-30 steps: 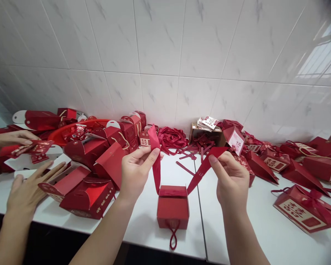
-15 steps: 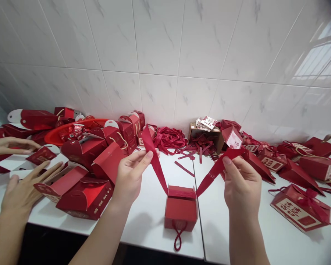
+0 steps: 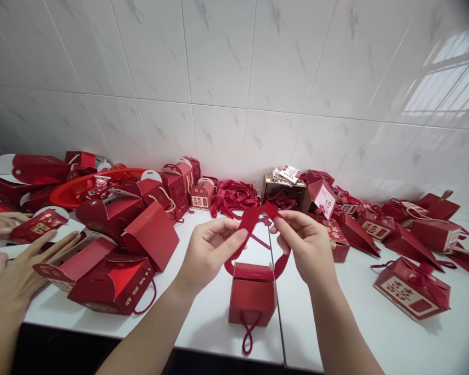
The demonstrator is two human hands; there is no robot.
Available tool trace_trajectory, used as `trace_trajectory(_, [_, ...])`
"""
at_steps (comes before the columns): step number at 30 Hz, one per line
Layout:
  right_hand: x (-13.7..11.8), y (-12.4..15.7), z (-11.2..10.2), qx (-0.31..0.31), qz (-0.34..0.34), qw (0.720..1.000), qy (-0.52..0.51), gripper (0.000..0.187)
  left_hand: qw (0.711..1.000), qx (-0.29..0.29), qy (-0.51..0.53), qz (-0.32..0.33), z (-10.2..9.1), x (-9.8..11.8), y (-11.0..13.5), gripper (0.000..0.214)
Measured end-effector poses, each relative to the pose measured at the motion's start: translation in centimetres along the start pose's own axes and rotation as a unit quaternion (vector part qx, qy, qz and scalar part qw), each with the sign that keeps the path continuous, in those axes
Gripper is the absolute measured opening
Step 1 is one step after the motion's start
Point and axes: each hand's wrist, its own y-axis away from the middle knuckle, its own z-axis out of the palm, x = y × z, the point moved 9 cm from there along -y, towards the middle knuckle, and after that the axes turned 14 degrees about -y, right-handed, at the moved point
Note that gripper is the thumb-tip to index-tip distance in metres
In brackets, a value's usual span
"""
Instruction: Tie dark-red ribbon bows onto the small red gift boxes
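A small red gift box (image 3: 253, 296) stands on the white table in front of me, its cord loop hanging toward me. A dark red ribbon (image 3: 250, 221) runs across the top of the box, and both its ends rise from the sides. My left hand (image 3: 209, 252) pinches one end between thumb and fingers, above the box's left side. On the other side, my right hand (image 3: 303, 245) pinches the other end. The two ends meet or cross between my hands; exactly how they overlap I cannot tell.
Beyond the box lies a heap of red ribbon (image 3: 236, 197). A carton (image 3: 281, 190) with cards on top stands against the tiled wall. Open red boxes (image 3: 113, 281) crowd the left, where another person's hands (image 3: 27, 265) work. Finished-looking bow-tied boxes (image 3: 414, 286) lie at right.
My hands have come closer together, bringing the spread ribbon ends to meet above the box. At left, the other person's hands have shifted around a small red packet.
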Motion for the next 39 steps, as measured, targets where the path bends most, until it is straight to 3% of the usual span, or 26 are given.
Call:
trace_trajectory(5, [-0.1, 1.2, 3.8, -0.144, 0.012, 0.989, 0.016, 0.015, 0.984, -0.019, -0.173, 0.029, 0.9, 0.7, -0.1, 0.016])
trace_trajectory(9, [-0.3, 1.3, 3.8, -0.175, -0.011, 0.983, 0.045, 0.012, 0.972, -0.085, -0.219, 0.023, 1.7, 0.3, -0.1, 0.019])
trace_trajectory(13, [-0.6, 1.0, 2.9, -0.231, -0.073, 0.962, 0.127, 0.017, 0.970, -0.180, -0.163, -0.014, 2.6, -0.8, -0.1, 0.025])
trace_trajectory(17, [-1.6, 1.9, 3.3, -0.314, -0.219, 0.884, 0.269, 0.026, 0.970, -0.221, -0.016, -0.100, 3.0, -2.8, -0.2, 0.025])
trace_trajectory(21, [-1.9, 2.7, 3.5, -0.304, -0.316, 0.821, 0.365, 0.032, 0.973, -0.208, 0.018, -0.101, 2.9, -3.1, -0.2, 0.030])
trace_trajectory(23, [-1.9, 2.8, 3.3, -0.284, -0.328, 0.823, 0.367, 0.036, 0.978, -0.194, -0.046, -0.056, 2.6, -2.3, 0.1, 0.029])
trace_trajectory(25, [-2.1, 2.7, 2.5, -0.242, -0.321, 0.850, 0.340, 0.039, 0.975, -0.140, -0.174, 0.012, 1.6, -1.2, 0.4, 0.023])
trace_trajectory(28, [-2.2, 2.5, -0.4, -0.124, -0.284, 0.908, 0.282, 0.032, 0.920, -0.013, -0.379, 0.103, -0.9, 0.2, 1.5, 0.020])
trace_trajectory(30, [-1.8, 2.8, -3.3, -0.036, -0.243, 0.932, 0.265, 0.022, 0.891, 0.056, -0.435, 0.116, -3.0, -0.2, 2.6, 0.016])
trace_trajectory(32, [-0.6, 3.5, -6.8, 0.037, -0.183, 0.945, 0.270, 0.016, 0.891, 0.092, -0.438, 0.076, -5.5, -2.1, 3.8, 0.015])
trace_trajectory(34, [1.2, 4.9, -10.9, 0.108, -0.110, 0.946, 0.285, 0.022, 0.895, 0.091, -0.436, -0.016, -7.9, -5.5, 5.0, 0.020])
trace_trajectory(36, [3.1, 6.8, -15.2, 0.181, -0.037, 0.934, 0.307, 0.031, 0.880, 0.082, -0.455, -0.107, -9.8, -8.8, 6.6, 0.021])
trace_trajectory(39, [6.5, 9.9, -19.8, 0.217, 0.074, 0.916, 0.330, 0.041, 0.862, 0.053, -0.472, -0.176, -11.1, -12.3, 8.5, 0.019])
